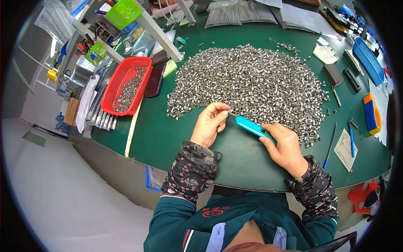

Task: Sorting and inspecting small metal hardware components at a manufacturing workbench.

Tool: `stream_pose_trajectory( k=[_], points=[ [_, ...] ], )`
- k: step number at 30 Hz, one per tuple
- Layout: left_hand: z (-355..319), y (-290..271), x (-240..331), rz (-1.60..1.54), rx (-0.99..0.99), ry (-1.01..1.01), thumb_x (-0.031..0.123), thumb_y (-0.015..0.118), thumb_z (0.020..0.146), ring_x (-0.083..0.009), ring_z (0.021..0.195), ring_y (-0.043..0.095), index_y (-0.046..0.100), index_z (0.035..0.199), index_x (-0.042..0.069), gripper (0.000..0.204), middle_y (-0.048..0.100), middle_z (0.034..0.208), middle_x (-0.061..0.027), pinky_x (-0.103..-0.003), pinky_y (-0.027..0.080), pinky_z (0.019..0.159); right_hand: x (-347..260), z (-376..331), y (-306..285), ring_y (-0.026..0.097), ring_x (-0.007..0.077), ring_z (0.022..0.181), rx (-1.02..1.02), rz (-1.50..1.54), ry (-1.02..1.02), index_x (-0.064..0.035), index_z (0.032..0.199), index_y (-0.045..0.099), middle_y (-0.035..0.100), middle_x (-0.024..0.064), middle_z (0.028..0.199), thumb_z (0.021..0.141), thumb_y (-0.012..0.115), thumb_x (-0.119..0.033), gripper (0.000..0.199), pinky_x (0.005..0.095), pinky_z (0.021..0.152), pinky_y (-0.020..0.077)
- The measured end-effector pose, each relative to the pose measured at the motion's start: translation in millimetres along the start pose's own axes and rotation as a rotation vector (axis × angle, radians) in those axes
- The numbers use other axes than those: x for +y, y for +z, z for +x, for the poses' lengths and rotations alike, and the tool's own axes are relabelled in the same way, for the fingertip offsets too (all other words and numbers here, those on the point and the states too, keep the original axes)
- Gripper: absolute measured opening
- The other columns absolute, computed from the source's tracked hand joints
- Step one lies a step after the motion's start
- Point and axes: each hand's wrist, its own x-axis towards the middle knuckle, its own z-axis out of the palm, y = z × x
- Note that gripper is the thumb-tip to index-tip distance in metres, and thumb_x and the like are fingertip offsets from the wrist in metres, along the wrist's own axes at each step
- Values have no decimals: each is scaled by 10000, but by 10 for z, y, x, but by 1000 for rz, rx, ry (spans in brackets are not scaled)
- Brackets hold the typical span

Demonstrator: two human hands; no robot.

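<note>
In my right hand (285,147) is a teal utility knife (249,126), its blade end pointing up and left toward my other hand. The fingers of my left hand (211,122) are pinched together right by the blade tip; a tiny metal piece seems to be between them, too small to make out fully. Just beyond both hands spreads a big heap of small silvery metal rings (252,80) on the green table (155,130). Dark patterned sleeve covers reach to both wrists.
To the left stands a red plastic basket (107,94) partly filled with metal rings, beside a dark phone (155,79). At the right lie pens (330,145), a paper tag (344,151), a tape roll (371,113) and a blue tray (368,61). Clear bags (241,14) lie at the back.
</note>
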Motion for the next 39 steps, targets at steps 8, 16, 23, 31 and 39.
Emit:
stream_pose_trajectory(
  k=[8, 16, 23, 31, 39],
  points=[
    [-18, 64, 26, 153, 67, 48, 48, 541, 757, -29, 504, 359, 526, 869, 7, 120, 458, 671, 17, -160, 292, 422, 19, 5, -25, 515, 290, 567, -62, 81, 95, -18, 860, 547, 516, 121, 663, 711, 558, -147, 197, 354, 514, 411],
    [-29, 85, 17, 380, 112, 78, 31, 549, 744, -8, 482, 331, 551, 863, 16, 120, 452, 639, 43, -150, 244, 404, 6, 12, -57, 516, 271, 589, -50, -44, 64, -25, 843, 543, 503, 110, 656, 704, 562, -150, 188, 351, 522, 413],
    [-25, 44, 8, 300, 103, 9, 34, 542, 752, -6, 474, 329, 542, 872, 0, 125, 459, 636, 35, -149, 246, 395, -45, -1, -36, 495, 235, 594, 43, -286, -138, 2, 888, 511, 477, 91, 674, 625, 605, -85, 292, 319, 523, 407],
    [1, 30, -21, 66, 128, -33, 54, 517, 778, -23, 476, 342, 523, 892, -11, 132, 487, 675, 1, -153, 284, 405, -12, -3, -32, 511, 259, 598, 43, -119, -19, -6, 867, 521, 492, 105, 667, 668, 588, -105, 232, 340, 516, 414],
    [-4, 12, -24, 68, 62, -17, 65, 526, 773, -17, 496, 356, 526, 885, 1, 129, 484, 682, 13, -146, 295, 413, 12, 20, -33, 508, 263, 589, -9, -51, -5, -5, 863, 525, 494, 106, 659, 675, 583, -117, 227, 340, 519, 413]
  ],
)
